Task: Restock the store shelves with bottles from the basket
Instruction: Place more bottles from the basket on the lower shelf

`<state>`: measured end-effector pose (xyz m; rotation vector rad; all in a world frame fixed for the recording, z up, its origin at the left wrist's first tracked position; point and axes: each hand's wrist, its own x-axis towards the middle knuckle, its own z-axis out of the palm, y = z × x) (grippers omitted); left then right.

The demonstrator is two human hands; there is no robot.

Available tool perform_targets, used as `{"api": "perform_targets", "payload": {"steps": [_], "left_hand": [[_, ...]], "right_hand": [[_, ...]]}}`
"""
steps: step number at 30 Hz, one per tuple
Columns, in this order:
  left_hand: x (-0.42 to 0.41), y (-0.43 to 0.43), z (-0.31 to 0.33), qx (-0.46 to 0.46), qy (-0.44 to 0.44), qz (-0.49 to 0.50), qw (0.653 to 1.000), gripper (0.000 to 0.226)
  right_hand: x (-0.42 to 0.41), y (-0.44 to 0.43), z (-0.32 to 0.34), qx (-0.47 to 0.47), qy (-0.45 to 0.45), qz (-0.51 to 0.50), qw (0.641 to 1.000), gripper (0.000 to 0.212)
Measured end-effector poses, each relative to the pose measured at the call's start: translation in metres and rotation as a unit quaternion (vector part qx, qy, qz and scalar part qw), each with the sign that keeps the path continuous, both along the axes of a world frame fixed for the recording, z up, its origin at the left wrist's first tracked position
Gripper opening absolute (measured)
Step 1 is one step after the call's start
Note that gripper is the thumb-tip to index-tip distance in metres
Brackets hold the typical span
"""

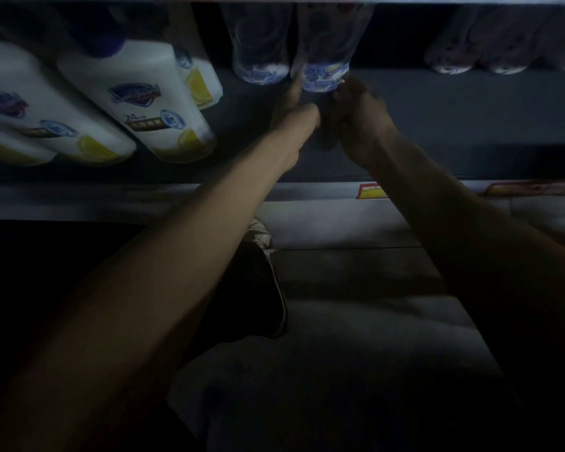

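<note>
Shelf (437, 125): dim, grey; white bottles (137, 102) stood at left.
Clear bottle (327, 60): upright on shelf, mid-back.
Left hand (296, 112): closed at its base.
Right hand (356, 115): closed at its base.

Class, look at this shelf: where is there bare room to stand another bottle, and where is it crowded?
Free: the bare shelf between the clear bottle under both hands and the dim bottles far right. Also the front strip before it. Crowded: the left side, packed with white bottles.
</note>
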<state>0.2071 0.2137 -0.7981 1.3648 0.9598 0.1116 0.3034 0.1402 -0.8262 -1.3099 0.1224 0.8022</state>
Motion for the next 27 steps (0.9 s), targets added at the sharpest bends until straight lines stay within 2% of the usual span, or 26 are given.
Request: {"api": "perform_targets", "payload": {"steps": [10, 17, 22, 23, 24, 25, 27], "left_hand": [[-0.001, 0.009, -0.015, 0.066, -0.002, -0.03, 0.997, 0.101], [0.003, 0.012, -0.015, 0.075, 0.002, -0.053, 0.996, 0.097], [0.002, 0.011, -0.009, 0.082, -0.005, -0.052, 0.995, 0.088], [0.001, 0.012, -0.007, 0.097, -0.001, -0.062, 0.993, 0.085], [-0.001, 0.014, -0.006, 0.131, 0.008, -0.082, 0.988, 0.085], [-0.005, 0.015, -0.004, 0.19, 0.029, -0.116, 0.974, 0.086], [-0.015, 0.017, -0.003, 0.354, 0.08, -0.199, 0.91, 0.082]], "right_hand": [[0.008, -0.003, -0.005, -0.069, -0.112, 0.067, 0.989, 0.047], [0.012, 0.002, -0.007, -0.1, -0.133, 0.103, 0.981, 0.054], [0.01, 0.008, -0.01, -0.125, -0.15, 0.095, 0.976, 0.048], [0.01, 0.005, -0.007, -0.166, -0.195, 0.12, 0.959, 0.049], [0.01, 0.002, -0.005, -0.224, -0.257, 0.169, 0.925, 0.051], [0.009, -0.003, -0.002, -0.292, -0.327, 0.232, 0.868, 0.055], [0.005, -0.012, -0.002, -0.382, -0.451, 0.332, 0.735, 0.072]]}}
